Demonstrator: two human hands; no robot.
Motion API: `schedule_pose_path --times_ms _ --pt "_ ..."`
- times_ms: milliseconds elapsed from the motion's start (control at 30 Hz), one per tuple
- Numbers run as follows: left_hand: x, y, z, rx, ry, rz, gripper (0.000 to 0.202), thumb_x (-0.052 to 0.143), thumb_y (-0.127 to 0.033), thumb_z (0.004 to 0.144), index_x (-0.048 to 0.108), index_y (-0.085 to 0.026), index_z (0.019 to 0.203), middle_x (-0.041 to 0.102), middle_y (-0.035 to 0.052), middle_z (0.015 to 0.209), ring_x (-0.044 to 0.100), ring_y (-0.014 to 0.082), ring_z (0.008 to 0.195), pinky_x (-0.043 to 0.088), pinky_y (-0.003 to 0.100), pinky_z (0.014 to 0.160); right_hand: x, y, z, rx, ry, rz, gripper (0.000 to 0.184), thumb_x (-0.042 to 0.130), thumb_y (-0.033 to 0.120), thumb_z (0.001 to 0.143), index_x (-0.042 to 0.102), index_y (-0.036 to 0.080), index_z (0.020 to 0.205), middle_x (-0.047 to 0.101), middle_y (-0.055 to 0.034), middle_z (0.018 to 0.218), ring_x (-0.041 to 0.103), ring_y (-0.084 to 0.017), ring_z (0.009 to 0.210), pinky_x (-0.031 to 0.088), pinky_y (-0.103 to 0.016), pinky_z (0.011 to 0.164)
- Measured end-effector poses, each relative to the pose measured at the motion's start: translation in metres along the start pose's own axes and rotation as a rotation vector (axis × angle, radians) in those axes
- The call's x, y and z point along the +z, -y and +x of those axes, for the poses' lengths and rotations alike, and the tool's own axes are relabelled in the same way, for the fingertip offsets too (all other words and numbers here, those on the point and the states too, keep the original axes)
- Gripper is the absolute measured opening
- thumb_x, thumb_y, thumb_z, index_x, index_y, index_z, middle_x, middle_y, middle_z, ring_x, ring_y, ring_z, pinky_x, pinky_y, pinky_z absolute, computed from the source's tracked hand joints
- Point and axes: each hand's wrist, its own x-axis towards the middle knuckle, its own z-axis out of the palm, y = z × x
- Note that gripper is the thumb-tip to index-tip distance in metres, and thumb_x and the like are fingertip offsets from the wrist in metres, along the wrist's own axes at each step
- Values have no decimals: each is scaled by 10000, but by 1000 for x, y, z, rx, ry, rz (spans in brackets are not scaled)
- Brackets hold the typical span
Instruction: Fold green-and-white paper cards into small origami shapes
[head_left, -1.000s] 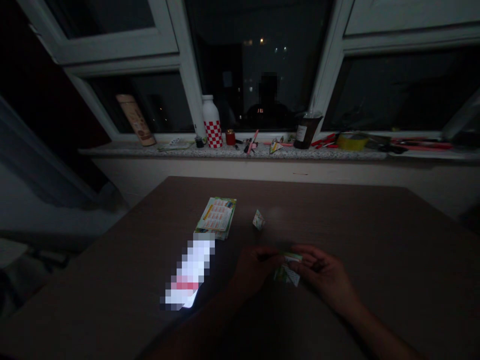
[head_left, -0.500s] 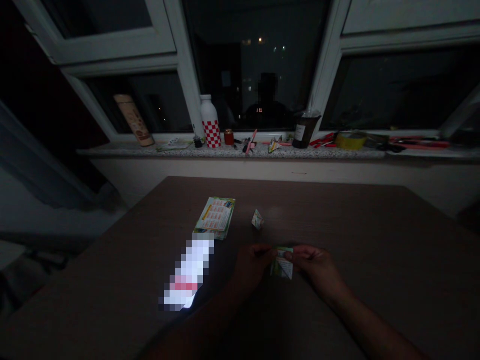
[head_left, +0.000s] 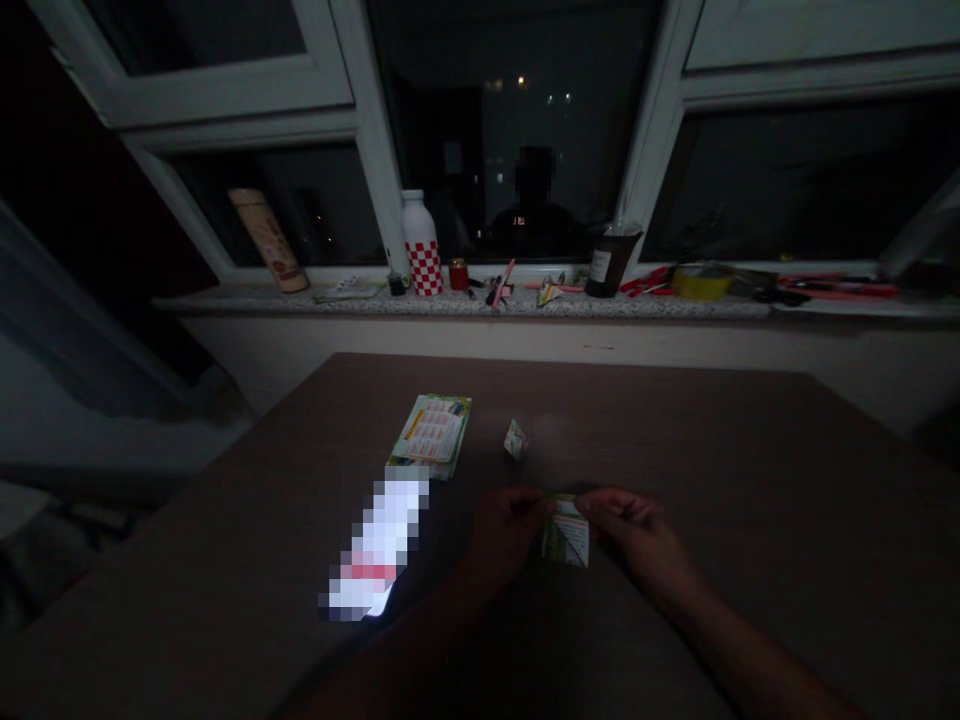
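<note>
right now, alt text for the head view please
The person's left hand and right hand hold a folded printed paper at a brown table. A small folded piece, a stack of sheets and a glowing, pixelated screen are nearby, below dark windows.

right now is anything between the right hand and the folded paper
Nothing visible is: the right hand pinches the folded paper near its top right corner, and the left hand holds the top left. The paper stack lies farther off, leftward, and the small folded piece beyond the hands.
</note>
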Motion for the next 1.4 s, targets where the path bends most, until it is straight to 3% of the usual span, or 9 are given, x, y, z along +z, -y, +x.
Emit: schedule_pose_path --times_ms 267,533,833,1400 --pt "-3 6 4 -3 -55 -54 222 660 -332 696 711 -123 749 686 44 686 602 175 639 444 256 591 2 1 -3 70 116 50 261 738 415 679 715 161 738 699 -32 657 610 -143 588 459 -245 589" --pt "-1 1 3 -6 -77 -46 203 669 -309 686 715 -117 735 684 40 671 598 171 635 439 250 592 0 3 -4 5 99 -126 314 714 439 695 668 135 627 624 -3 543 496 -93 478 365 -215 489" --pt "-4 4 6 -16 -100 -158 190 695 -307 665 710 -125 715 681 36 664 595 163 622 449 258 602 3 5 -6 33 157 -177 319 710 438 687 640 150 566 563 29 481 431 -77 438 303 -213 456" --pt "-4 3 7 -60 -176 -292 186 722 -296 624 701 -128 702 679 30 650 604 165 615 469 266 610 4 -1 -6 56 269 -190 323 670 469 710 663 156 631 668 -21 585 573 -126 519 422 -247 543"
